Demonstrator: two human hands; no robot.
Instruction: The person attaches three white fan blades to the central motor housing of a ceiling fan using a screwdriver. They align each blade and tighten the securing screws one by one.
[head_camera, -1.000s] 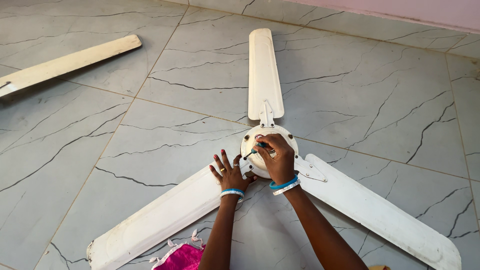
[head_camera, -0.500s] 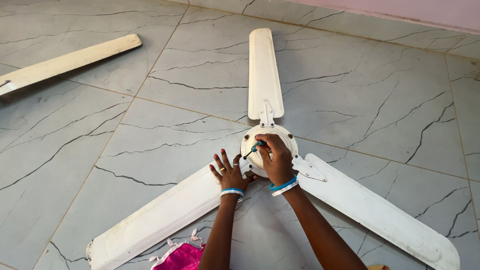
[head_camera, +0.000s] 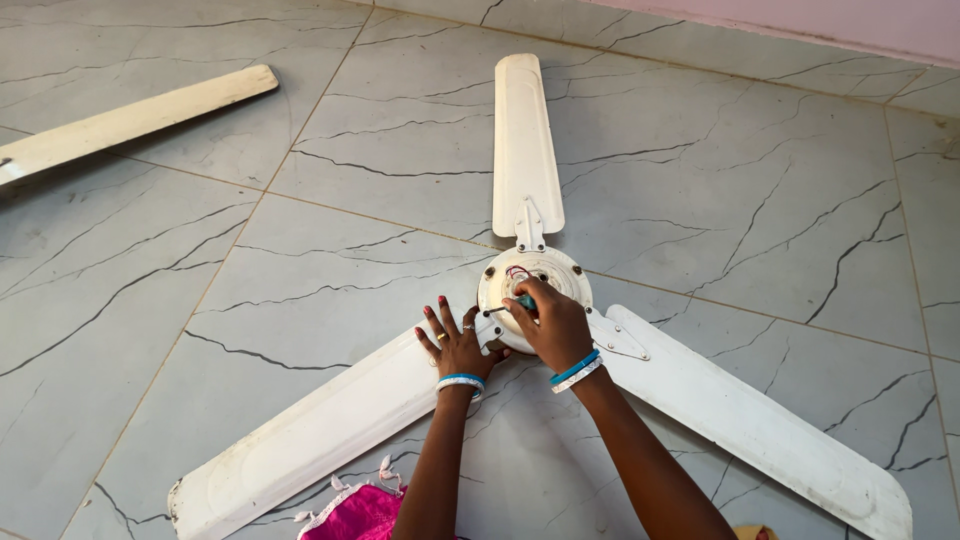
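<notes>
Teal screwdriver (head_camera: 512, 303) mostly hidden inside right hand (head_camera: 556, 327).

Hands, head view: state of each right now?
Left hand: open, fingers spread, pressing flat on the fan blade.
Right hand: closed on a screwdriver at the fan hub.

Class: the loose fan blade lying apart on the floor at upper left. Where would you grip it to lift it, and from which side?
Grip the loose fan blade across its narrow width, near the middle of its visible length, coming down from above. It lies flat on the tiled floor, long and thin, so both long edges are free for the fingers. Its left end runs out of view.
</notes>
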